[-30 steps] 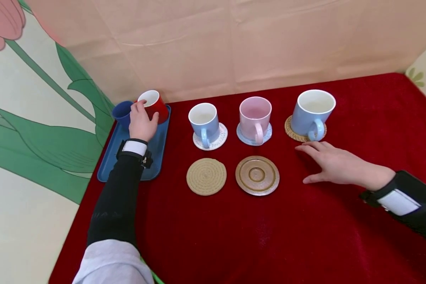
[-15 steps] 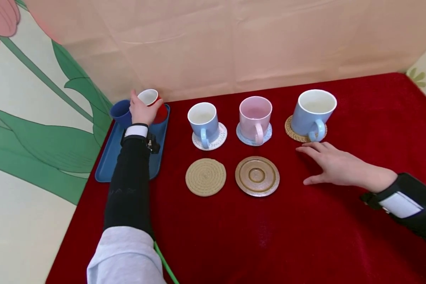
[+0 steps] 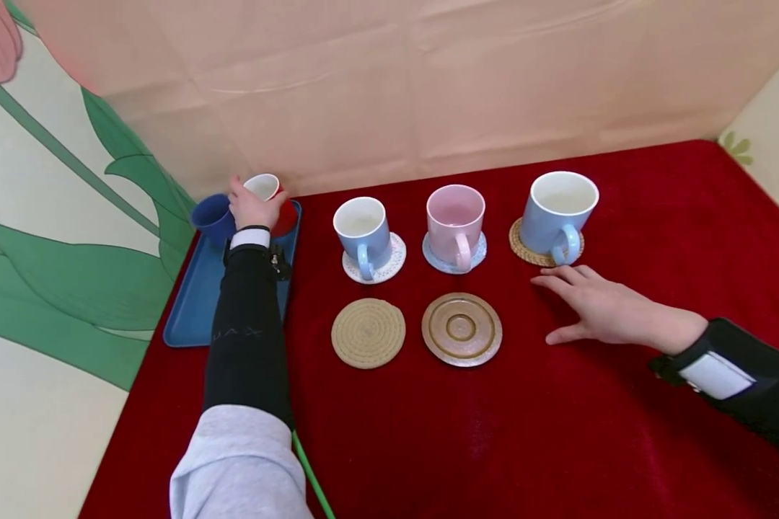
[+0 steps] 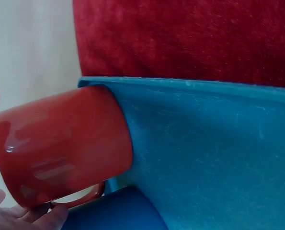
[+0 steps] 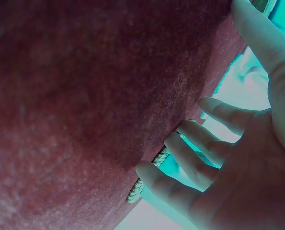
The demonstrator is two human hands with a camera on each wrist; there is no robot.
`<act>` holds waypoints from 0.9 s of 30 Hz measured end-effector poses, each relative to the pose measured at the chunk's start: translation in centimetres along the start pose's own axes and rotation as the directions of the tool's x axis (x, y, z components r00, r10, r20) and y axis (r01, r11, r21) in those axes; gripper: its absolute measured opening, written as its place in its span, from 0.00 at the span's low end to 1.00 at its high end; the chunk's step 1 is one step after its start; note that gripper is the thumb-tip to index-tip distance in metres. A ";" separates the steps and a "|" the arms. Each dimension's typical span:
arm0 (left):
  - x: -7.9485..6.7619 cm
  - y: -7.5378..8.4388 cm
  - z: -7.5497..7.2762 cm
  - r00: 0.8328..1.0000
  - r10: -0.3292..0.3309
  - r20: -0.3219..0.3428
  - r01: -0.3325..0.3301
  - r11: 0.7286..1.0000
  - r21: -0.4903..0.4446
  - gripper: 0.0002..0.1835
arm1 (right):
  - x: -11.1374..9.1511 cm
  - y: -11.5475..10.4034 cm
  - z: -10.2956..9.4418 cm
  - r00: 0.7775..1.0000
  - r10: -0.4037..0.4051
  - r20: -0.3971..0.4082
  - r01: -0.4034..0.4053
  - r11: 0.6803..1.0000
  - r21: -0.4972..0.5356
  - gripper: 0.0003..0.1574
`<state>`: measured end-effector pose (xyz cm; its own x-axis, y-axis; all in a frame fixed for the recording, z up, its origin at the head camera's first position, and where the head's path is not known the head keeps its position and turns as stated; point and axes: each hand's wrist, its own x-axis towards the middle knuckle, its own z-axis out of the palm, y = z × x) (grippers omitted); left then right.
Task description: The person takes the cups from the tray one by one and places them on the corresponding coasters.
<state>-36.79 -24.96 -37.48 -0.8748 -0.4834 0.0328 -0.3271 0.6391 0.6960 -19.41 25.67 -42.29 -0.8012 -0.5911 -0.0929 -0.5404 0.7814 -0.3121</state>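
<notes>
My left hand [image 3: 254, 210] is round the red mug [image 3: 286, 218] at the tray's far end, thumb to the right and fingers to the left. In the left wrist view its fingertips [image 4: 51, 218] touch the mug beside its handle, and the mug stands on the blue tray [image 4: 204, 139]. A dark blue cup [image 3: 213, 220] is close on the left. My right hand [image 3: 600, 306] hovers low over the red cloth, palm down, its fingers spread and holding nothing. Just beyond its fingertips stands a large light blue mug [image 3: 552, 222] on a woven coaster [image 3: 526, 249].
A smaller light blue mug [image 3: 371, 241] on a white coaster [image 3: 394, 261] and a pink mug [image 3: 451, 229] on a pale blue coaster [image 3: 436, 258] stand mid-table. In front lie a woven round coaster [image 3: 368, 333] and a brown ringed coaster [image 3: 462, 329]. A curtain [image 3: 376, 94] hangs behind.
My left hand has turned and settled lower round the red mug, thumb now on its right side. The head view has shifted slightly; the right hand stays in place.
</notes>
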 end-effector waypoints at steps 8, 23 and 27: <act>0.2 -0.1 -0.5 1.000 0.011 -0.027 -0.011 1.000 -0.009 0.44 | 0.2 0.0 0.0 1.000 0.009 -0.002 -0.009 1.000 0.001 0.57; -0.4 -1.9 -3.1 0.978 0.190 0.088 -0.195 0.980 0.042 0.39 | 0.7 0.4 0.0 1.000 0.002 0.004 -0.002 1.000 -0.012 0.57; -0.4 -2.2 -4.5 0.951 0.255 0.178 -0.271 0.959 0.077 0.39 | 0.8 0.3 -0.1 1.000 0.002 -0.007 -0.002 1.000 -0.007 0.57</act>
<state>-34.09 -28.83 -35.84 -0.9784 -0.1904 0.0807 -0.1040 0.7903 0.6038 -20.26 25.49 -42.41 -0.8041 -0.5881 -0.0872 -0.5403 0.7841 -0.3053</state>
